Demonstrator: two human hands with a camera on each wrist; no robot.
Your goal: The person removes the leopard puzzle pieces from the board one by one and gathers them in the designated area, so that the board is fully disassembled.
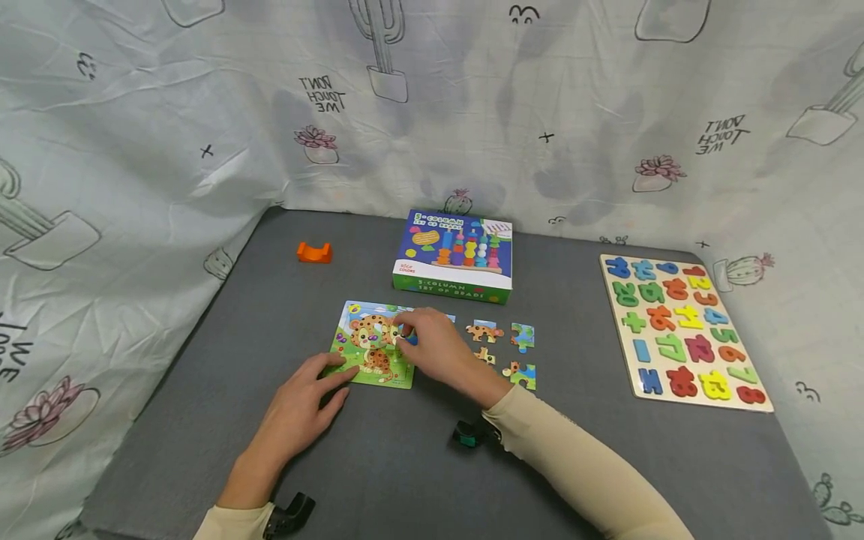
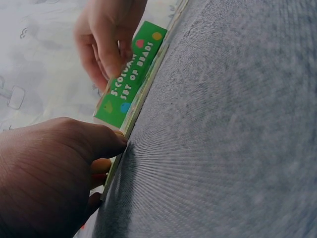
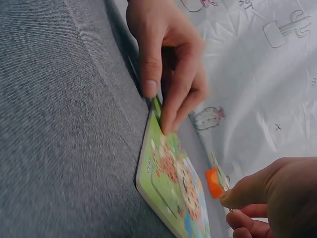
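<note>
The right hand point(image 1: 435, 346) pinches a piece point(image 3: 221, 173); the left hand point(image 1: 305, 405), fingers apart, touches the puzzle point(image 1: 403, 377). Behind, a box point(image 1: 451, 271) reads "5-Column Set of Beads".

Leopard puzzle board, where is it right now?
In the head view, the puzzle board lies left of centre on the grey table, nearer the person than the bead box, the left hand touching its left side.

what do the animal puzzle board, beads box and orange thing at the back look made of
Puzzle board: probably wood or thick card with a smooth printed face; a pale edge shows. Beads box: likely card, smooth, going by its crisp edges and printed panels. Orange piece: perhaps smooth plastic or painted wood; its even color leaves that open.
</note>
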